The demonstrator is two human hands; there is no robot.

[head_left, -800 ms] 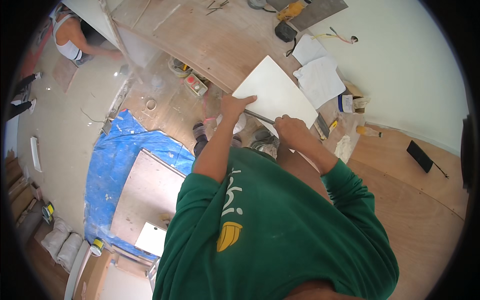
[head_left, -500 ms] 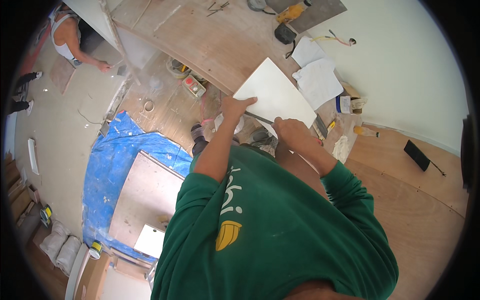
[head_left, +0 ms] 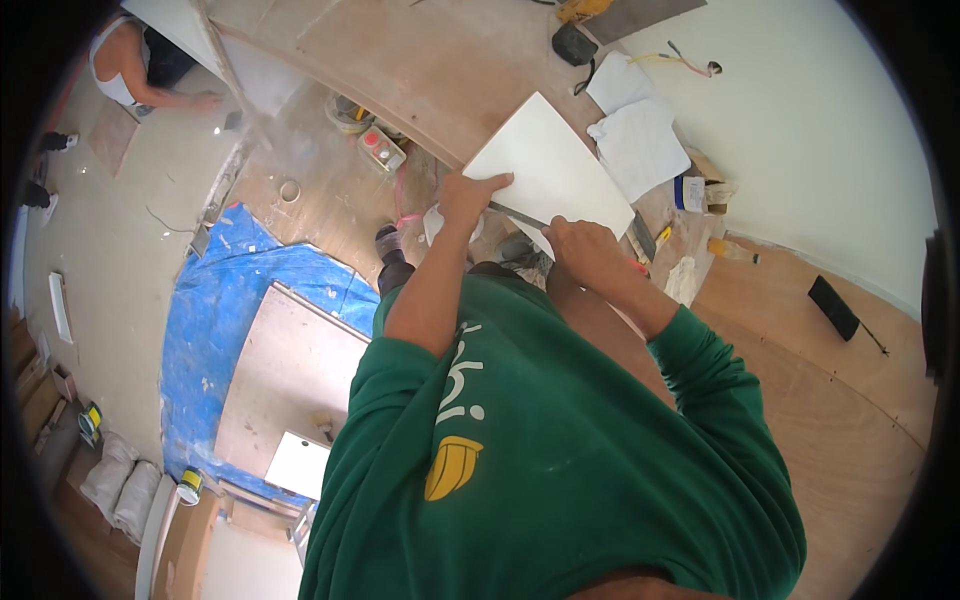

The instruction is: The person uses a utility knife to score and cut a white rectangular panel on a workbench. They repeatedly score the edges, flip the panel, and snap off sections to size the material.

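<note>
My left hand (head_left: 473, 198) grips the left corner of a white board (head_left: 540, 158), thumb on its top face, at the edge of a wooden work surface. My right hand (head_left: 578, 243) is closed on a long dark grey bar-shaped tool (head_left: 522, 218) lying along the board's near edge; its far end reaches my left hand, whose lower fingers are hidden. Right of the board are white sheets (head_left: 640, 150), a dark flat strip (head_left: 640, 238) and a small yellow tool (head_left: 662, 236).
A co-worker (head_left: 127, 65) crouches at upper left. A blue sheet (head_left: 190, 340) with a pale panel (head_left: 270, 370) lies lower left. A plastic container (head_left: 383, 150) stands beside the wooden surface (head_left: 370, 50). Wires (head_left: 678, 58) protrude from the right wall. A dark rectangular object (head_left: 832, 305) lies on plywood (head_left: 770, 360).
My hands, the board and bar appear higher in the picture, as do surroundings, as the view shifts. My grips stay the same. The co-worker's arm has moved.
</note>
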